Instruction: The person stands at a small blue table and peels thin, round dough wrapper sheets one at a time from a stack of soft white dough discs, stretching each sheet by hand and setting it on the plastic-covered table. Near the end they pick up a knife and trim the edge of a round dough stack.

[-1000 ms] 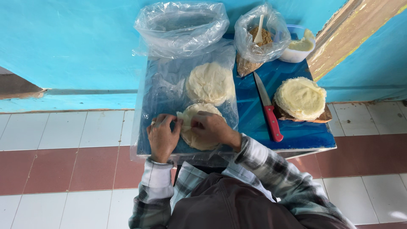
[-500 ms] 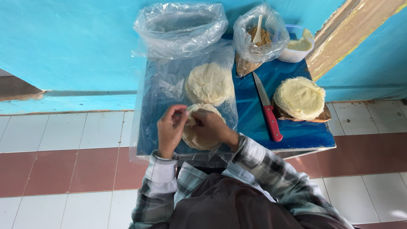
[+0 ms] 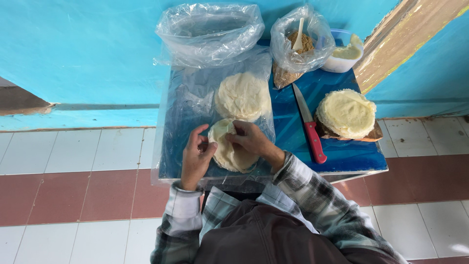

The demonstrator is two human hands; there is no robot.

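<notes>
Three packages sit on the blue tabletop (image 3: 342, 151), no labels, signs or screens in view. At the far left corner, a large clear plastic bag (image 3: 210, 32) stands open, crumpled. At the far edge nr the right corner, a smaller clear bag (image 3: 300, 46) w/ brown crumbs. Just beside it, at the far right corner, a pale translucent tub (image 3: 342, 61) w/ cream-coloured paste.

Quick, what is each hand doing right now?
Left hand: pinching the edge of the flat dough round.
Right hand: closed on the same round's folded edge.
</notes>
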